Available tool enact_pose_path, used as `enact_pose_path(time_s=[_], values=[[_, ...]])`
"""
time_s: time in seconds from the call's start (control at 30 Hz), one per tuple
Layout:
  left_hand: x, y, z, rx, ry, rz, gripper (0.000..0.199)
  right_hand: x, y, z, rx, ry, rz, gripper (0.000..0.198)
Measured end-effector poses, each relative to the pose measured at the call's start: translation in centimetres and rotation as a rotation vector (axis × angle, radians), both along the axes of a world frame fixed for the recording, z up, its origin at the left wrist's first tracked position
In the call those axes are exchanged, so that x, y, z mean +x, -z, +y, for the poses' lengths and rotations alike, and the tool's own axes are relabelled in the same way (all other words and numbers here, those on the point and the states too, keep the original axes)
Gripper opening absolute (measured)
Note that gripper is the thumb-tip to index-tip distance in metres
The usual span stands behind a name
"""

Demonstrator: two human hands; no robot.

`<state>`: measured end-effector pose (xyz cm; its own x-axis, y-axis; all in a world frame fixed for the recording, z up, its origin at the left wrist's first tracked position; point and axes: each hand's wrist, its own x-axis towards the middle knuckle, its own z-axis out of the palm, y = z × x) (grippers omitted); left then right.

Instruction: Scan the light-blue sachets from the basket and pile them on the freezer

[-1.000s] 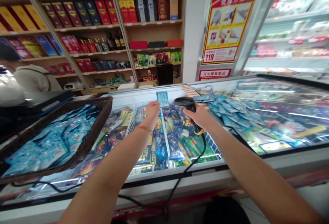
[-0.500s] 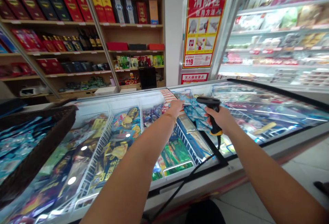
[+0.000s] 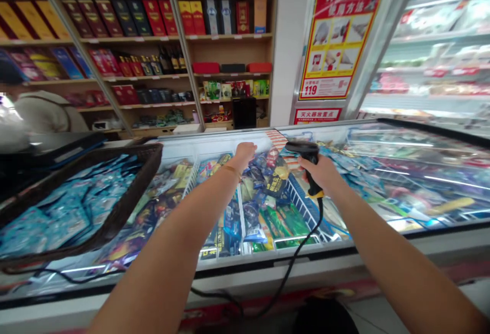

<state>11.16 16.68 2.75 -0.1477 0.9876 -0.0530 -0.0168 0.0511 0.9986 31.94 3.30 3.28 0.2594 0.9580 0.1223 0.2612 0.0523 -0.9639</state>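
boxed goods [image 3: 153, 17] line wooden shelves [image 3: 233, 50] near a red poster [image 3: 340, 38].

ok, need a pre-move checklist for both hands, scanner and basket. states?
1. Scanner in right hand grip: ok, held by its handle.
2. Cable attached: ok, runs from the handle's base.
3. Scanner powered: cannot tell, no indicator light readable.
4. Packet in left hand: not ok, none shows.
5. Blue packets available in basket: ok, many lie inside.
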Motion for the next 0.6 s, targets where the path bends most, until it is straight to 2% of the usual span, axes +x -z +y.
enact_pose_path(time_s=[0.1,0.23,0.33,0.4,0.47,0.53,0.6], values=[[-7.5,-1.8,-0.8,0.091,-0.126,0.304,0.019,-4.3,-0.4,0.5,0.031,-0.077,-0.005,0.02],[-18.4,-4.7,-2.2,0.129,-0.305,0.458,0.025,-9.8,-0.7,0.9,0.073,-0.18,-0.011,0.02],[-26.3,-6.0,-3.9,0.181,-0.468,0.855,0.026,-13.0,-0.5,0.9,0.076,-0.245,-0.021,0.019],[-30.7,-5.8,-5.5,0.122,-0.547,1.062,0.03,-14.4,0.1,0.8,0.066,-0.269,-0.01,0.018],[-34.0,-4.9,-7.2,-0.001,-0.648,1.211,0.035,-15.3,0.9,0.6,0.054,-0.279,0.003,0.018],[-36.1,-3.6,-8.7,-0.096,-0.734,1.308,0.041,-15.5,1.8,0.3,0.034,-0.289,-0.009,0.019],[-37.4,-2.7,-9.7,-0.223,-0.757,1.315,0.05,-15.3,2.7,0.1,-0.007,-0.308,-0.024,0.02]])
